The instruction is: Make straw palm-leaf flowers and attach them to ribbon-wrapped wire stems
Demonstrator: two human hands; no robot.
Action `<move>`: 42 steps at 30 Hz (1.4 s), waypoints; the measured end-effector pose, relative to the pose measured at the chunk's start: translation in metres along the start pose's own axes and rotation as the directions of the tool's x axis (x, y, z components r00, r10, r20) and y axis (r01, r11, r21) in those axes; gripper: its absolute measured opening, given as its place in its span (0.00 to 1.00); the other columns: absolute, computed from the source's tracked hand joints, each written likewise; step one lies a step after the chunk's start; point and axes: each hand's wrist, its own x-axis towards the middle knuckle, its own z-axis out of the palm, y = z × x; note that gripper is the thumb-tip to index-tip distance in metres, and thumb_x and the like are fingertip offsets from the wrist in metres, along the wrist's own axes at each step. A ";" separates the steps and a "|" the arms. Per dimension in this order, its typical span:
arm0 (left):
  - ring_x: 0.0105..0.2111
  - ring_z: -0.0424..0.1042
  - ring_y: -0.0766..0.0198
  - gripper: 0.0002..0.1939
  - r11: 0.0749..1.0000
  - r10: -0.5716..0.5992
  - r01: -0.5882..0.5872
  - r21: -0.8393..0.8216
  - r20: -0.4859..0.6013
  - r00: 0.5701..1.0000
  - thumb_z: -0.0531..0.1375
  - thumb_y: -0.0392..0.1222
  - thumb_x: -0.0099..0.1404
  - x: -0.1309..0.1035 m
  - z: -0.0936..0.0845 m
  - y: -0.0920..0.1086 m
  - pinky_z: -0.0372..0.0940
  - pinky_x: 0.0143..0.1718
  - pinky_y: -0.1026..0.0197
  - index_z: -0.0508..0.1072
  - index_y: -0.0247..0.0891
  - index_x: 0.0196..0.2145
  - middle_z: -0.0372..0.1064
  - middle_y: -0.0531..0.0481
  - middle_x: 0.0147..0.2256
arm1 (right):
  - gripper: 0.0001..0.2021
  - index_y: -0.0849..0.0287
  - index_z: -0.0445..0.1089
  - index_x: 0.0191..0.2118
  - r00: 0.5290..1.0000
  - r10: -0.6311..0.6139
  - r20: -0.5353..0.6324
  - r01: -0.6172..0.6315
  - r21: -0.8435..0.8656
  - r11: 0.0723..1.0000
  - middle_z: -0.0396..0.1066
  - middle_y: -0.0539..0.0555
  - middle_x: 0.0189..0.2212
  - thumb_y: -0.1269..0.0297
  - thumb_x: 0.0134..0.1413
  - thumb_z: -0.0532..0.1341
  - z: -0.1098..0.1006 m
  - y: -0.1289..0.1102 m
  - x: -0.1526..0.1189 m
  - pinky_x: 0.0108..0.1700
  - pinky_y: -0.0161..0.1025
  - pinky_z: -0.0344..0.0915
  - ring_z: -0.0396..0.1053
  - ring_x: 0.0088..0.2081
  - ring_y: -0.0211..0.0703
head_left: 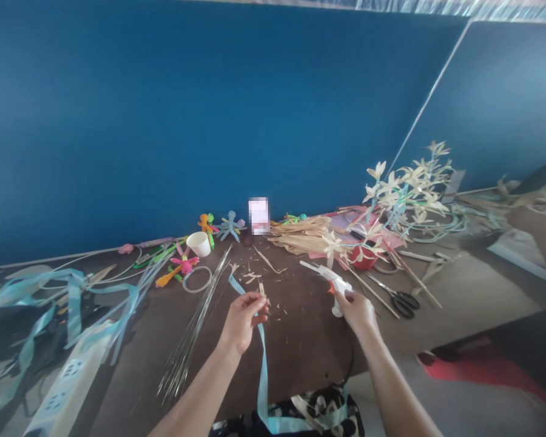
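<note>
Gluing step, it seems: left hand [244, 318] pinches a straw piece [262, 291] by the ribbon [262, 364]; right hand [357, 309] grips the glue gun [330, 279], nozzle needing aim.

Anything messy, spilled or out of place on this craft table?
Yes. Small straw scraps lie scattered on the table just beyond the left hand. Light blue ribbon trails off the near edge, and more lies tangled at far left. The right hand rests on the glue gun.
</note>
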 end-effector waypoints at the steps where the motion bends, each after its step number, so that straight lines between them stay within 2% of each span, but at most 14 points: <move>1: 0.25 0.66 0.70 0.10 1.000 -0.004 0.004 -0.002 0.001 1.000 0.62 0.41 0.46 0.001 0.001 -0.001 0.62 0.23 0.69 0.69 0.34 0.28 0.68 0.50 0.26 | 0.20 0.58 0.63 0.15 1.000 -0.002 -0.012 0.003 0.120 0.993 0.62 0.49 0.10 0.46 0.41 0.52 0.000 0.001 -0.002 0.19 0.33 0.52 0.61 0.17 0.39; 3: 0.25 0.66 0.70 0.10 1.000 -0.013 0.013 -0.007 0.004 1.000 0.62 0.41 0.47 0.002 0.002 -0.002 0.62 0.23 0.69 0.69 0.34 0.28 0.68 0.49 0.27 | 0.18 0.59 0.64 0.18 1.000 0.021 -0.009 -0.016 0.394 0.919 0.59 0.47 0.10 0.48 0.41 0.55 -0.001 0.000 -0.005 0.17 0.32 0.51 0.58 0.15 0.36; 6: 0.25 0.66 0.70 0.10 1.000 -0.019 0.019 -0.012 0.014 1.000 0.62 0.40 0.47 0.003 0.003 -0.004 0.62 0.23 0.68 0.69 0.34 0.28 0.68 0.49 0.27 | 0.15 0.60 0.65 0.25 0.995 0.074 0.072 -0.103 0.707 0.700 0.58 0.44 0.12 0.51 0.39 0.59 -0.004 -0.004 -0.012 0.14 0.30 0.50 0.55 0.13 0.32; 10: 0.25 0.66 0.69 0.09 0.999 -0.028 0.029 -0.035 0.021 0.999 0.62 0.40 0.48 0.004 0.004 -0.005 0.62 0.23 0.68 0.69 0.34 0.28 0.68 0.49 0.27 | 0.13 0.60 0.63 0.22 0.965 0.005 0.264 -0.230 0.833 0.503 0.57 0.43 0.11 0.54 0.40 0.59 -0.005 -0.010 -0.025 0.14 0.30 0.50 0.53 0.12 0.31; 14: 0.25 0.66 0.69 0.09 0.998 -0.030 0.031 -0.058 0.017 0.999 0.62 0.39 0.47 0.005 0.005 -0.003 0.61 0.22 0.68 0.69 0.34 0.27 0.68 0.49 0.27 | 0.11 0.60 0.61 0.23 0.928 -0.146 0.344 -0.268 0.885 0.381 0.56 0.43 0.13 0.57 0.42 0.59 -0.003 -0.026 -0.041 0.15 0.29 0.51 0.53 0.13 0.29; 17: 0.23 0.65 0.70 0.09 0.998 -0.022 0.022 -0.066 0.007 1.000 0.63 0.40 0.46 0.004 0.005 0.002 0.60 0.21 0.69 0.69 0.33 0.26 0.67 0.49 0.26 | 0.10 0.60 0.62 0.27 0.874 -0.289 0.391 -0.230 0.856 0.464 0.61 0.45 0.16 0.59 0.43 0.60 -0.005 -0.043 -0.053 0.18 0.30 0.54 0.59 0.17 0.33; 20: 0.23 0.64 0.71 0.10 0.997 -0.024 0.026 -0.072 0.029 0.999 0.63 0.40 0.47 0.001 0.003 0.009 0.60 0.21 0.70 0.69 0.32 0.26 0.67 0.49 0.26 | 0.09 0.61 0.61 0.29 0.849 -0.380 0.367 -0.088 0.808 0.582 0.63 0.47 0.15 0.59 0.45 0.58 -0.008 -0.057 -0.064 0.18 0.30 0.53 0.60 0.17 0.33; 24: 0.23 0.64 0.73 0.09 0.997 -0.021 0.024 -0.077 0.037 0.999 0.62 0.40 0.48 -0.005 -0.003 0.015 0.59 0.21 0.71 0.69 0.33 0.27 0.66 0.50 0.26 | 0.10 0.61 0.60 0.29 0.824 -0.438 0.360 0.067 0.706 0.705 0.63 0.47 0.15 0.59 0.47 0.57 -0.010 -0.067 -0.072 0.18 0.29 0.53 0.58 0.16 0.33; 26: 0.23 0.64 0.73 0.08 0.997 -0.015 0.017 -0.069 0.035 0.999 0.62 0.40 0.48 -0.006 -0.005 0.017 0.59 0.21 0.71 0.69 0.33 0.27 0.66 0.50 0.26 | 0.10 0.61 0.60 0.29 0.827 -0.442 0.347 0.120 0.659 0.742 0.62 0.47 0.15 0.59 0.47 0.56 -0.011 -0.070 -0.074 0.18 0.29 0.54 0.58 0.17 0.33; 33: 0.23 0.63 0.73 0.08 0.999 0.003 -0.001 -0.046 0.044 0.999 0.62 0.40 0.49 -0.010 -0.003 0.020 0.59 0.21 0.71 0.69 0.34 0.27 0.65 0.51 0.27 | 0.10 0.62 0.62 0.31 0.834 -0.459 0.306 0.220 0.579 0.785 0.62 0.49 0.19 0.59 0.48 0.56 -0.013 -0.074 -0.073 0.20 0.30 0.55 0.58 0.19 0.33; 42: 0.24 0.63 0.72 0.08 0.999 0.032 -0.032 -0.018 0.040 0.999 0.61 0.40 0.49 -0.013 -0.001 0.022 0.59 0.22 0.70 0.69 0.33 0.26 0.65 0.50 0.26 | 0.11 0.61 0.62 0.37 0.803 -0.535 0.263 0.347 0.523 0.779 0.62 0.49 0.21 0.59 0.48 0.55 -0.018 -0.078 -0.072 0.22 0.29 0.55 0.56 0.21 0.33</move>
